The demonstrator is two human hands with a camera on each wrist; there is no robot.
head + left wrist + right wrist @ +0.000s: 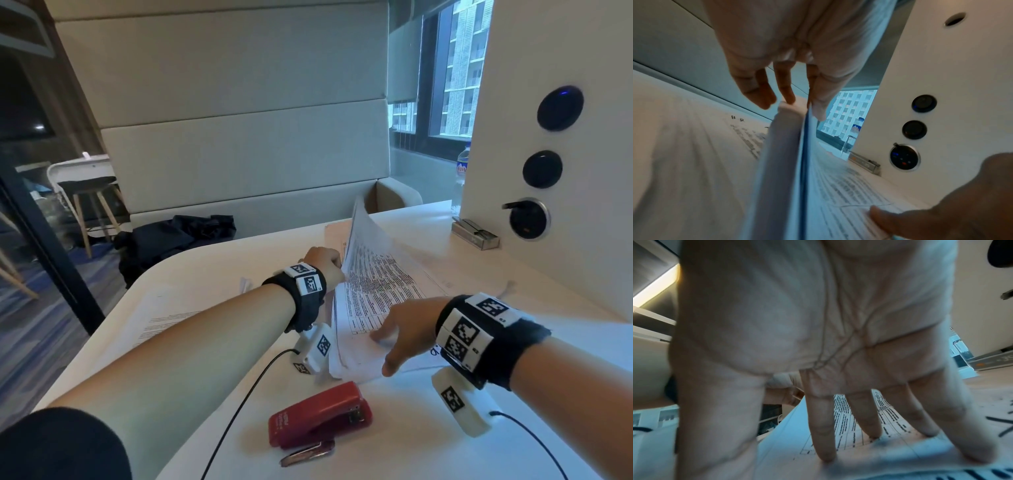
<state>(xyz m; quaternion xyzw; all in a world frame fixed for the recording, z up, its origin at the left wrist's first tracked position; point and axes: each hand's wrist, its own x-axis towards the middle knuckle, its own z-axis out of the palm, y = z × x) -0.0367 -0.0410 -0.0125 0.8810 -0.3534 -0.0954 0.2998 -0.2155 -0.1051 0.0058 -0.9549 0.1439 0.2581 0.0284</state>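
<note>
**Head view.** A red stapler (320,416), glossy plastic with a rounded back and a metal mouth, lies on the smooth white table (212,274).

- **Paper.** Just beyond the stapler rests the paper stack (356,359), thin matte white leaves. Its top sheets (373,267) carry dense rows of black print in ruled cells. They rise along their left edge and curve limply down to lie flat at the near end.
- **Left hand.** Beyond the stapler and slightly left, the left hand (322,262) pinches that raised edge. The left wrist view shows the thumb on one face and the fingers (785,84) on the other.
- **Right hand.** Beyond and right of the stapler, the right hand (407,327) is spread. Its straight fingers (822,426) are splayed apart, with the tips pressing the flat printed part onto the stack.
- **Near the stapler.** A flat strip of bright metal (306,455) juts from under its near side. A thin black cable (246,394) runs to its left. Further left lies a loose printed sheet (164,322).
- **Far beyond the stapler, right.** A clear rectangular box (474,236) sits at the foot of a white panel (507,85) set with round black discs (560,108). A clear plastic bottle (462,168) stands behind the panel's edge.
- **Far beyond the stapler, left.** Crumpled dark fabric (178,240) lies on a padded bench (239,144), which has horizontal seams.
</note>
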